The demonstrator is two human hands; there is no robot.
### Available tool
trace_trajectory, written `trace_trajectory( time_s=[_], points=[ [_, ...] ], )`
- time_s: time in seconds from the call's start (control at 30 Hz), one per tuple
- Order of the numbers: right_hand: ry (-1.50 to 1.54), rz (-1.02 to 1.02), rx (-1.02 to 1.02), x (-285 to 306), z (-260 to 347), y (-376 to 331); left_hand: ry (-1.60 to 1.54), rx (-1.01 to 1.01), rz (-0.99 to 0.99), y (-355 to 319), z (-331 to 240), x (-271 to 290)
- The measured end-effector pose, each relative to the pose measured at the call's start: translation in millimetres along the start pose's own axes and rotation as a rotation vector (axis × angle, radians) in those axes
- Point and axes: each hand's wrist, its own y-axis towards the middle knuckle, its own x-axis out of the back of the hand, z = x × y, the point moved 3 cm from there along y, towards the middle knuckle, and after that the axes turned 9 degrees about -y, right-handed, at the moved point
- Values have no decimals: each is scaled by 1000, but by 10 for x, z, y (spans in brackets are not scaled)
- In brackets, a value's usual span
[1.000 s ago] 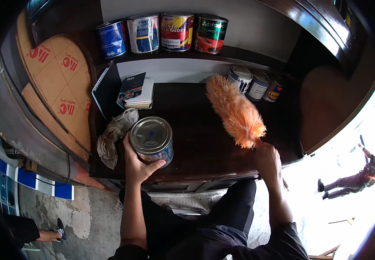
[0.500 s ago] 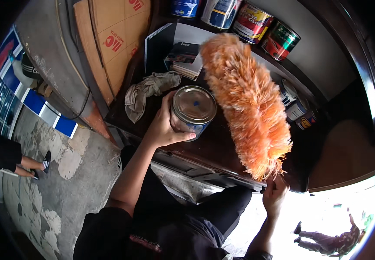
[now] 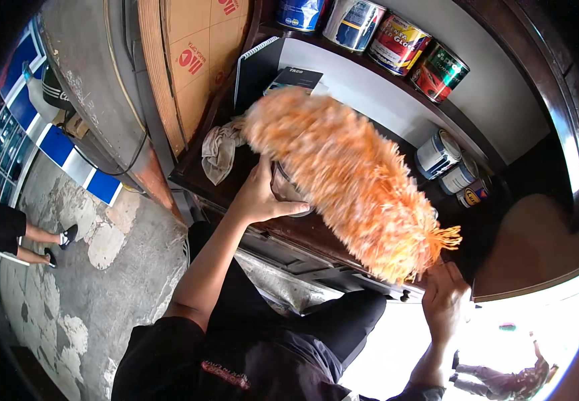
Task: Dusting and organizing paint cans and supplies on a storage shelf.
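My left hand [image 3: 262, 197] grips a paint tin [image 3: 288, 192] held above the dark wooden desk [image 3: 316, 230]; the tin is mostly hidden behind a fluffy orange feather duster [image 3: 346, 177]. My right hand [image 3: 444, 297] holds the duster by its handle end at the lower right. The duster lies slantwise over the tin, blurred by motion, its far tip near the crumpled grey rag [image 3: 221, 150] on the desk's left part.
Several paint tins [image 3: 403, 43] line the upper shelf and three smaller tins [image 3: 453, 167] stand at the desk's right. A dark notebook [image 3: 256, 70] and a booklet [image 3: 294, 79] lean at the back. Cardboard [image 3: 182, 60] stands left. A person's legs [image 3: 29, 237] show far left.
The duster has swept left and down across the tin, now covering its lid. My left hand still holds the tin. The view has tilted further.
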Motion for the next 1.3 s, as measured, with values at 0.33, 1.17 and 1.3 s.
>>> trace_trajectory(
  time_s=[0.33, 1.17, 1.3],
  points=[
    [-69, -51, 14, 35, -36, 137, -365, 145, -104, 69, -238, 131],
    [457, -39, -233, -901, 119, -602, -722, 200, 44, 41, -89, 113],
    [476, -61, -390, -1098, 164, -648, -190, 119, -16, 72, -381, -67]
  ],
)
